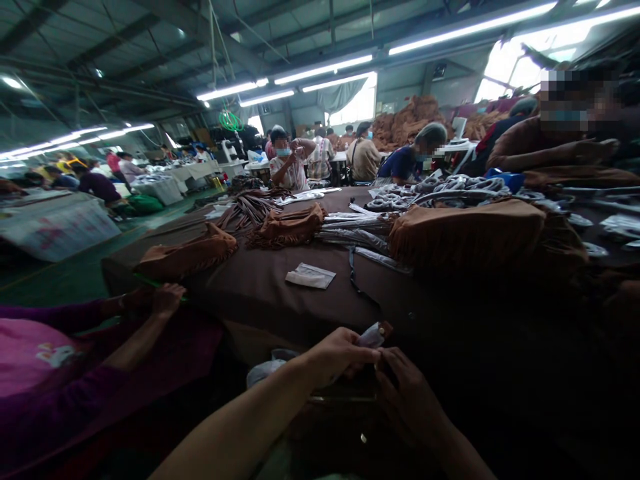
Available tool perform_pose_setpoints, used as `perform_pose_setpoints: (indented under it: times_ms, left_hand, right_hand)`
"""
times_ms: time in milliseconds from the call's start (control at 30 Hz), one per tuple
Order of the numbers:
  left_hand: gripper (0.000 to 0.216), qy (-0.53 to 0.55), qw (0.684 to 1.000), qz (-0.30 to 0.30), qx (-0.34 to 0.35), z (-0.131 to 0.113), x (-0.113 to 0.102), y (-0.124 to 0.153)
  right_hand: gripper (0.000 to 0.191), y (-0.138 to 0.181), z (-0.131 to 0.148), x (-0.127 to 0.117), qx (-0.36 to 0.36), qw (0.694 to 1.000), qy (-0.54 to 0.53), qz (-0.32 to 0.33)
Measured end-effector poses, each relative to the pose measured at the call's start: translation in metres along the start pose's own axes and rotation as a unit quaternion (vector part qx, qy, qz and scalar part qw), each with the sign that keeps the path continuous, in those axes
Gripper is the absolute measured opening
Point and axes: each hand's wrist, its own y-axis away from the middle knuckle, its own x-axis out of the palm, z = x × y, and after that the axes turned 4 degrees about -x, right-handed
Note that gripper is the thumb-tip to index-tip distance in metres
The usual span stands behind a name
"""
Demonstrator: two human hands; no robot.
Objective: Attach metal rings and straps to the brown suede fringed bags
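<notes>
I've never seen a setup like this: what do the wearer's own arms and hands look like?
No glove covers the left hand or the right hand, and no sleeve or watch shows along either forearm. It is too dim to tell about rings.

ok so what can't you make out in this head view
- Head view: the lower end of the wrapped piece, hidden by the left hand and right hand.
- Head view: the head of the co-worker in pink, cut off by the left edge.
- Head view: any print on the white packet, too small and blurred.
</notes>
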Motion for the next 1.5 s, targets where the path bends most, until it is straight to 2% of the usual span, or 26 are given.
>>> perform_pose_setpoints:
  times_ms: [67, 167, 267, 367, 433, 533, 600, 667, 767, 833, 933, 1300, 1500]
  left_hand:
    - [0.049, -0.104, 0.994, -0.011, 0.03, -0.012, -0.008, 0.009]
    - [0.049, -0.266, 0.963, -0.021, 0.041, -0.036, -0.019, 0.025]
    - [0.035, -0.433, 0.9, -0.01, 0.044, -0.055, -0.023, 0.034]
    - [0.019, -0.549, 0.833, -0.005, 0.074, -0.059, -0.017, 0.034]
    - [0.011, -0.549, 0.835, 0.007, 0.05, -0.056, -0.011, 0.033]
    - [0.025, -0.486, 0.873, 0.042, -0.003, -0.05, -0.004, 0.03]
    - [0.028, -0.483, 0.875, 0.036, 0.0, -0.049, -0.004, 0.028]
    - [0.026, -0.519, 0.854, 0.002, 0.019, -0.047, -0.005, 0.026]
    - [0.025, -0.59, 0.803, -0.055, 0.064, -0.043, -0.007, 0.022]
    - [0.027, -0.625, 0.772, -0.072, 0.088, -0.039, -0.006, 0.019]
    - [0.025, -0.656, 0.745, -0.074, 0.092, -0.035, -0.004, 0.018]
    - [0.025, -0.681, 0.726, -0.074, 0.054, -0.038, 0.0, 0.022]
    - [0.027, -0.694, 0.713, -0.08, 0.058, -0.033, -0.001, 0.023]
  right_hand:
    - [0.024, 0.001, -0.004, 0.002, 0.012, 1.0, 0.001, -0.003]
    - [0.021, 0.001, -0.009, 0.005, 0.035, 0.999, 0.011, -0.016]
    - [0.022, 0.0, -0.01, 0.005, 0.048, 0.998, 0.03, -0.042]
    - [0.022, -0.001, -0.008, 0.005, 0.051, 0.996, 0.039, -0.057]
    - [0.021, 0.0, -0.008, 0.005, 0.054, 0.996, 0.042, -0.058]
    - [0.02, 0.001, -0.009, 0.005, 0.057, 0.996, 0.047, -0.054]
    - [0.019, 0.002, -0.01, 0.005, 0.055, 0.996, 0.051, -0.055]
    - [0.018, 0.003, -0.011, 0.007, 0.05, 0.996, 0.053, -0.059]
    - [0.017, 0.002, -0.012, 0.008, 0.048, 0.996, 0.052, -0.057]
    - [0.018, 0.002, -0.012, 0.009, 0.046, 0.996, 0.053, -0.055]
    - [0.019, 0.002, -0.013, 0.011, 0.044, 0.996, 0.06, -0.056]
    - [0.021, 0.003, -0.019, 0.013, 0.046, 0.995, 0.08, -0.041]
    - [0.025, 0.006, -0.021, 0.016, 0.006, 0.993, 0.12, -0.018]
